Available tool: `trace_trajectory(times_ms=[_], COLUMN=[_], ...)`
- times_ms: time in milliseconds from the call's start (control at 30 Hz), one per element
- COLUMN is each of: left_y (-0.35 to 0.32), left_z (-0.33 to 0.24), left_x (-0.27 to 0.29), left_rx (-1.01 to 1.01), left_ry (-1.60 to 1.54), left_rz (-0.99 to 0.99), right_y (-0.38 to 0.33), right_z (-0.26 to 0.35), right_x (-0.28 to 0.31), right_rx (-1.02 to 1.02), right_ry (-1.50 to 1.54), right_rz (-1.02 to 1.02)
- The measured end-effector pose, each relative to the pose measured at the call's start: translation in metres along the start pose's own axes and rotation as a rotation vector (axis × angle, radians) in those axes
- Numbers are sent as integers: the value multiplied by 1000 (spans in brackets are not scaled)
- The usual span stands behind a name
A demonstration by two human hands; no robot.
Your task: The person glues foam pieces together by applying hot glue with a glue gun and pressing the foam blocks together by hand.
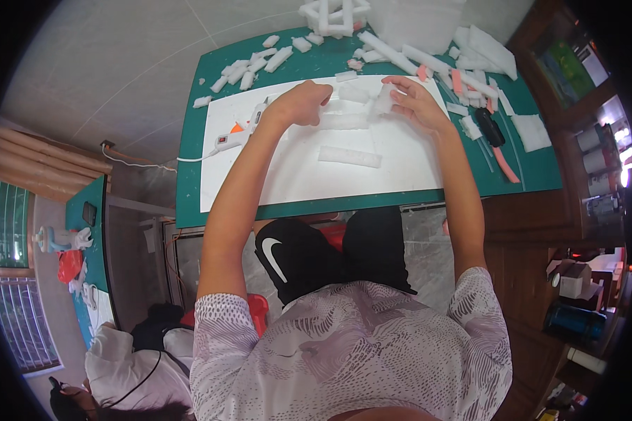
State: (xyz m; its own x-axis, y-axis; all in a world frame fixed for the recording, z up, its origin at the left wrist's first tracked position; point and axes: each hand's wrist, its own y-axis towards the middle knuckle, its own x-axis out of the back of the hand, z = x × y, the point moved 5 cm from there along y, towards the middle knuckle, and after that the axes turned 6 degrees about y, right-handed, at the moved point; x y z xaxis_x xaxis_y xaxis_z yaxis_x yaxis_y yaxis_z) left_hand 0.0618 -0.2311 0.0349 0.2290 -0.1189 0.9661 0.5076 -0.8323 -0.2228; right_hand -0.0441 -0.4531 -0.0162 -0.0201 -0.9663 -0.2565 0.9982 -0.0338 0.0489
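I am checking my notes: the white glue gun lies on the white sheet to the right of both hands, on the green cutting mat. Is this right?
Not quite. The head view shows the white glue gun to the left of both hands, beside the left hand, on the white sheet over the green cutting mat.

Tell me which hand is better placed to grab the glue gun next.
Left. The left hand rests right beside the white and orange hot glue gun lying on the white sheet, while the right hand pinches a white foam strip farther away.

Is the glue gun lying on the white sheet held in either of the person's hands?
No. The glue gun lies by itself on the white sheet, while the left hand and right hand both grip white foam pieces.
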Motion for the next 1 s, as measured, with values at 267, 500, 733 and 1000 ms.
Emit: trace_trajectory(times_ms=[267, 500, 733, 1000], left_y=[-1, -2, 0, 1], left_z=[1, 4, 5, 3], left_x=[2, 0, -2, -1], left_rx=[-1, -10, -17, 0], left_ry=[-16, -31, -33, -27], left_rz=[1, -13, -17, -3], right_y=[0, 0, -6, -11], right_z=[-13, -17, -11, 12], right_x=[-1, -2, -10, -45], right_rx=[-169, -128, -20, 222], right_ry=[333, 342, -54, -706], right_rz=[-11, -93, -182, -79])
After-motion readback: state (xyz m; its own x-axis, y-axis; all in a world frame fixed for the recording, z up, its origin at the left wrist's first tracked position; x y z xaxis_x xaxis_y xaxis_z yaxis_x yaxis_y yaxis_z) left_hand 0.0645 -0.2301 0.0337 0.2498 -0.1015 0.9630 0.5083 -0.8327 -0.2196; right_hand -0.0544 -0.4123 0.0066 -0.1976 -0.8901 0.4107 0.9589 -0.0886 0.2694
